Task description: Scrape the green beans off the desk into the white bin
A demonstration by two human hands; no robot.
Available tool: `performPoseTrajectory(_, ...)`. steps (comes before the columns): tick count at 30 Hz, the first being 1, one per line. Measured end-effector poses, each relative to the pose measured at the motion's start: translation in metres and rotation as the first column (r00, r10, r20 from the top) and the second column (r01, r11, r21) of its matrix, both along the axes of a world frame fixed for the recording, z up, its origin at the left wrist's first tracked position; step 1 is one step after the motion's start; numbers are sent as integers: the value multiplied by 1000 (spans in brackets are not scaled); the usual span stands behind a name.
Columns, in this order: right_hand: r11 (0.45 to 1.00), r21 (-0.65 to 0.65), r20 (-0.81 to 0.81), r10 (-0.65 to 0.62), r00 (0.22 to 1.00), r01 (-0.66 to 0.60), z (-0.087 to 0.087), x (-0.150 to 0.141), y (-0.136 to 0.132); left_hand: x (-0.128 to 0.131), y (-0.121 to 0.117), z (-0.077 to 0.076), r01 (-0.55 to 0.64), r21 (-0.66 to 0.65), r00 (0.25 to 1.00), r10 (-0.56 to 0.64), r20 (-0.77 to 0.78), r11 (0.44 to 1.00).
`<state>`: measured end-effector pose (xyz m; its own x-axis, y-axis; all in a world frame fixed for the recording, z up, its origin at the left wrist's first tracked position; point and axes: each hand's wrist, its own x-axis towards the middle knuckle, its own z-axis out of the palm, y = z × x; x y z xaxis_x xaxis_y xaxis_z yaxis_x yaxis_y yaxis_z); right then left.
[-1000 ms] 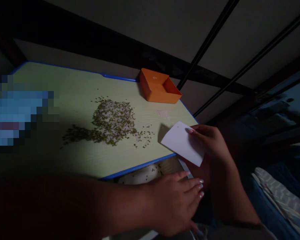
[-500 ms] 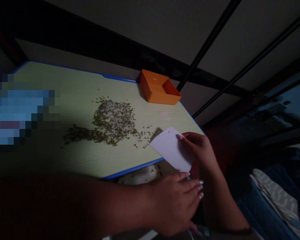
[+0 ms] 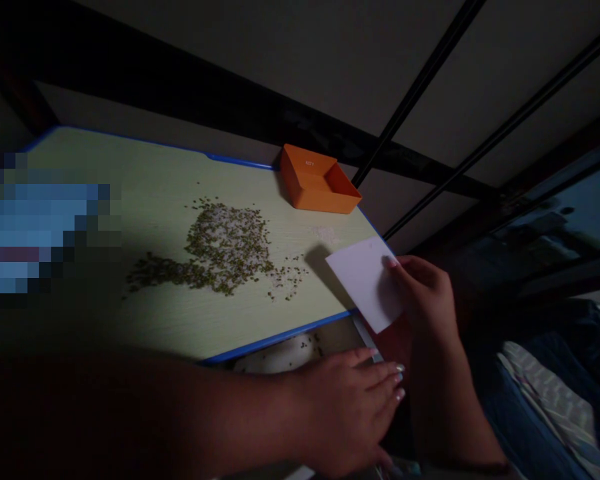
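My right hand [image 3: 427, 300] pinches a white card [image 3: 367, 280] by its right side, above the table's near right edge. Below it, my left hand [image 3: 353, 403] lies stretched out with its fingers apart, over what looks like an open drawer [image 3: 363, 327] under the tabletop; whether its palm rests on anything is hidden. A spread of small green beans mixed with white grains [image 3: 227, 247] covers the middle of the table. To its left trails a mostly green strip of beans [image 3: 153, 272], and a few scattered beans [image 3: 287, 277] lie to the right.
An orange open box [image 3: 325, 190] stands at the table's far right edge, with a small patch of white grains [image 3: 325, 233] before it. Some beans [image 3: 310, 343] lie on a white surface below the blue table edge [image 3: 280, 337]. A pixelated blue area is at left.
My right hand has drawn the white card to the right and tilted it, away from the scattered beans. My left hand has stayed nearly in place.
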<state>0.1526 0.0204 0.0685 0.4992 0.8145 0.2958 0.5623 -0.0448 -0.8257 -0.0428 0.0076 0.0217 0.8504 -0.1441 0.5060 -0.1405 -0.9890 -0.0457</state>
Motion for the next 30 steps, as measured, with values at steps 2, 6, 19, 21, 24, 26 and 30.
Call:
performPoseTrajectory(2, 996, 86, 121, 14, 993, -25, 4, 0, -11, 0, 0, -1, -7, -2, 1000, 7, -2, 1000)
performPoseTrajectory(6, 958, 157, 665, 78, 743, -241, 10, -7, -34, 0, -1, -2, -23, 4, 1000, 23, -5, 1000)
performPoseTrajectory(19, 865, 25, 911, 188, 368, -502, -5, -31, -44, 0, 0, -2, 3, -102, 1000, -3, 3, 995)
performPoseTrajectory(21, 873, 40, 905, 174, 387, -486, -7, -31, -40, 0, 0, -1, -2, -89, 1000, 2, -4, 996)
performPoseTrajectory(24, 881, 46, 898, 169, 406, -470, -12, -30, -35, -1, 0, -1, -8, -79, 1000, 6, -27, 997)
performPoseTrajectory(26, 884, 47, 895, 170, 412, -466, -14, -29, -32, -1, 0, -2, -15, -74, 999, 12, -35, 997)
performPoseTrajectory(30, 877, 41, 892, 183, 412, -479, -15, -28, -29, -1, -1, -2, -27, -77, 999, 25, -35, 997)
